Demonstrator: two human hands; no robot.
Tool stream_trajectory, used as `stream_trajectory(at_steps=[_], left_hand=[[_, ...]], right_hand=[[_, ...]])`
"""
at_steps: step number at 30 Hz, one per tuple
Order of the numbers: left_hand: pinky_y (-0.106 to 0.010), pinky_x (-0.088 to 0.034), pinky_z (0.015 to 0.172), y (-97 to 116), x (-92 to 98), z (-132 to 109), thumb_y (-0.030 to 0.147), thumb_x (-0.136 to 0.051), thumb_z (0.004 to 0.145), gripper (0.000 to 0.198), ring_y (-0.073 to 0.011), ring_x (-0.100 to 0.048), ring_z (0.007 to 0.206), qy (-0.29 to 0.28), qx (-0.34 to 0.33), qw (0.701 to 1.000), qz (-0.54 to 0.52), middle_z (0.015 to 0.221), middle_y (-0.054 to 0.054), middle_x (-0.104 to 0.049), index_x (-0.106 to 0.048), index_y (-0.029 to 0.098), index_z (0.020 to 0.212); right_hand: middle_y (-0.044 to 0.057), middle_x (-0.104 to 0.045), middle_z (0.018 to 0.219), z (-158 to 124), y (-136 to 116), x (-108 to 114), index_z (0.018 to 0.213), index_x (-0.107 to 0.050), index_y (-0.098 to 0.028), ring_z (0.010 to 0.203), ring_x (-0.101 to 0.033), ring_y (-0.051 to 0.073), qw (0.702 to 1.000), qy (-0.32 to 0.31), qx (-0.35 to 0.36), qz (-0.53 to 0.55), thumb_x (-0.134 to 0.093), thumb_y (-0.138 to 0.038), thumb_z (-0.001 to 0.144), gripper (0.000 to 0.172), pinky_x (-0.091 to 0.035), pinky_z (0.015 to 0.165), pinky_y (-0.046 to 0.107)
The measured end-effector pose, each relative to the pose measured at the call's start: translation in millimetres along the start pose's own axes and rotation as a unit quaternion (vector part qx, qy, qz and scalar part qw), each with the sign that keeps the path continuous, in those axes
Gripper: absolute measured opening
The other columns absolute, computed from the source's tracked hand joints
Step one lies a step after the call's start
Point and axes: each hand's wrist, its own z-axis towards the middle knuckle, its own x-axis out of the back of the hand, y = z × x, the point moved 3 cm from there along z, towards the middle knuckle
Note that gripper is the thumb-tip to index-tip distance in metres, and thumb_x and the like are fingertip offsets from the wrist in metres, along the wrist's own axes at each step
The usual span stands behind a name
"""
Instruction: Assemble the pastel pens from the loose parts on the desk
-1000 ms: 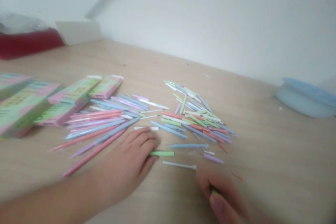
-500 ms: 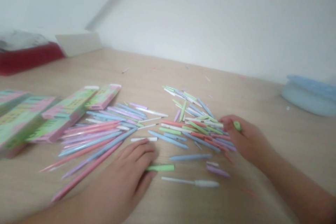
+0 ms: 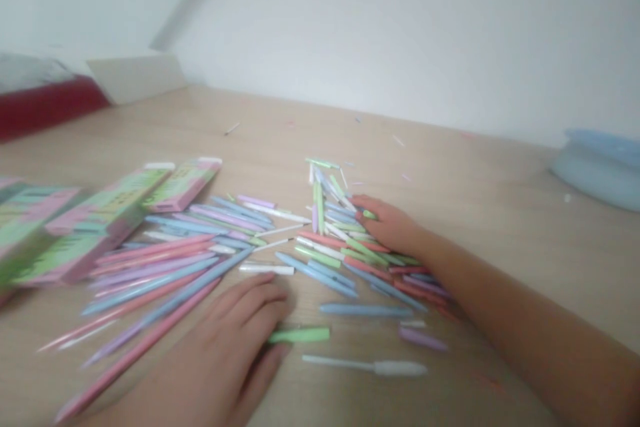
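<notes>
My left hand (image 3: 235, 327) rests on the table at lower middle, its thumb and fingers closed round a light green pen part (image 3: 303, 335) whose end sticks out to the right. My right hand (image 3: 393, 223) reaches to the right edge of a loose heap of pen caps and barrels (image 3: 370, 250) in green, blue, white, purple and coral. A small green piece (image 3: 370, 214) shows at its curled fingers, its rest hidden by the hand. A white refill with a wider white end (image 3: 400, 368) lies in front of my left hand, near a blue barrel (image 3: 365, 310).
Several pink, blue and purple pen barrels (image 3: 165, 287) fan out on the left. Beyond them lie pastel printed boxes (image 3: 183, 185). A red container (image 3: 50, 107) and a white flap (image 3: 140, 77) stand far left, a pale blue tub (image 3: 605, 170) far right. Small scraps dot the back.
My right hand has moved left and farther back, from the heap's right end to its upper part, pushing some pieces leftward. My left hand stays with the green pen part. The view has shifted slightly.
</notes>
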Motion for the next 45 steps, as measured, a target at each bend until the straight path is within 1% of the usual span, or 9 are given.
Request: stream_trajectory(at_steps=[6, 13, 19, 22, 26, 31, 34, 40, 45], left_hand=[[-0.043, -0.06, 0.101, 3.2, 3.9, 4.5, 0.035, -0.067, 0.096, 0.035, -0.0278, -0.071, 0.119, -0.007, 0.006, 1.0, -0.003, 0.131, -0.004, -0.075, -0.066, 0.026, 0.129], [-0.043, -0.06, 0.101, 3.4, 6.3, 5.0, 0.032, -0.065, 0.095, 0.033, -0.0275, -0.072, 0.117, -0.011, 0.014, 1.0, -0.017, 0.129, -0.004, -0.076, -0.067, 0.026, 0.127], [-0.044, -0.057, 0.106, 2.1, 2.9, 3.3, 0.032, -0.064, 0.098, 0.035, -0.0277, -0.068, 0.122, -0.025, 0.02, 0.999, -0.026, 0.133, -0.005, -0.073, -0.066, 0.025, 0.132], [-0.044, -0.056, 0.109, 0.9, 0.2, 2.2, 0.033, -0.062, 0.1, 0.037, -0.0276, -0.065, 0.128, -0.053, 0.02, 0.998, -0.035, 0.138, -0.004, -0.07, -0.065, 0.027, 0.137], [-0.044, -0.055, 0.111, -1.2, -0.3, 1.2, 0.031, -0.06, 0.102, 0.04, -0.0277, -0.063, 0.132, -0.088, 0.025, 0.994, -0.051, 0.144, -0.003, -0.066, -0.065, 0.032, 0.141], [-0.045, -0.055, 0.112, -4.4, -3.1, -2.4, 0.033, -0.059, 0.102, 0.042, -0.0283, -0.061, 0.134, -0.111, 0.019, 0.992, -0.053, 0.147, -0.003, -0.063, -0.063, 0.035, 0.144], [-0.044, -0.054, 0.115, -8.1, -6.6, -6.8, 0.032, -0.06, 0.101, 0.045, -0.0278, -0.059, 0.137, -0.117, 0.02, 0.992, -0.049, 0.15, -0.003, -0.061, -0.061, 0.035, 0.146], [-0.045, -0.049, 0.121, -14.3, -12.4, -15.6, 0.036, -0.062, 0.101, 0.051, -0.0288, -0.053, 0.144, -0.13, 0.018, 0.991, -0.04, 0.159, -0.002, -0.052, -0.056, 0.038, 0.151], [-0.044, -0.049, 0.12, -16.6, -14.3, -17.2, 0.038, -0.061, 0.101, 0.051, -0.029, -0.054, 0.143, -0.127, 0.017, 0.991, -0.039, 0.159, -0.002, -0.052, -0.055, 0.038, 0.152]], right_hand=[[0.007, -0.06, 0.158, -28.1, -24.2, 8.9, 0.152, -0.061, -0.023, 0.144, -0.058, 0.026, 0.996, -0.054, 0.077, 0.004, -0.053, -0.028, 0.102, 0.051, -0.044, 0.123, 0.047], [0.017, -0.056, 0.159, -61.2, -22.4, 29.0, 0.151, -0.062, -0.012, 0.147, -0.054, 0.034, 0.995, -0.036, 0.072, -0.058, -0.05, -0.015, 0.093, 0.059, -0.041, 0.125, 0.058], [0.007, -0.056, 0.162, -150.1, -94.8, 32.6, 0.155, -0.056, -0.025, 0.145, -0.057, 0.03, 0.969, -0.012, 0.177, -0.172, -0.05, -0.002, 0.071, 0.087, -0.055, 0.115, 0.054], [0.012, -0.051, 0.164, -187.2, -114.4, 21.0, 0.151, -0.06, -0.025, 0.146, -0.055, 0.039, 0.95, -0.008, 0.219, -0.224, -0.053, 0.0, 0.067, 0.087, -0.058, 0.108, 0.062], [0.012, -0.046, 0.167, -200.0, -96.5, 4.5, 0.154, -0.058, -0.03, 0.146, -0.053, 0.045, 0.962, -0.044, 0.182, -0.201, -0.059, -0.003, 0.065, 0.093, -0.059, 0.105, 0.067], [0.004, -0.038, 0.173, -183.6, -63.7, 3.4, 0.158, -0.053, -0.036, 0.156, -0.042, 0.037, 0.982, -0.085, 0.126, -0.107, -0.057, 0.002, 0.068, 0.098, -0.047, 0.12, 0.063], [0.002, -0.039, 0.173, -174.6, -56.3, 11.4, 0.16, -0.05, -0.036, 0.158, -0.038, 0.03, 0.99, -0.057, 0.116, -0.059, -0.053, 0.002, 0.08, 0.089, -0.042, 0.125, 0.056], [0.003, -0.068, 0.147, -180.7, -51.6, 54.3, 0.149, -0.06, -0.038, 0.138, -0.062, 0.031, 0.995, 0.08, 0.045, -0.038, -0.05, -0.015, 0.101, 0.054, -0.049, 0.119, 0.052], [0.004, -0.076, 0.131, -194.6, -35.4, 77.8, 0.137, -0.069, -0.037, 0.121, -0.071, 0.033, 0.997, -0.015, -0.016, -0.081, -0.051, -0.025, 0.102, 0.041, -0.058, 0.104, 0.053]])
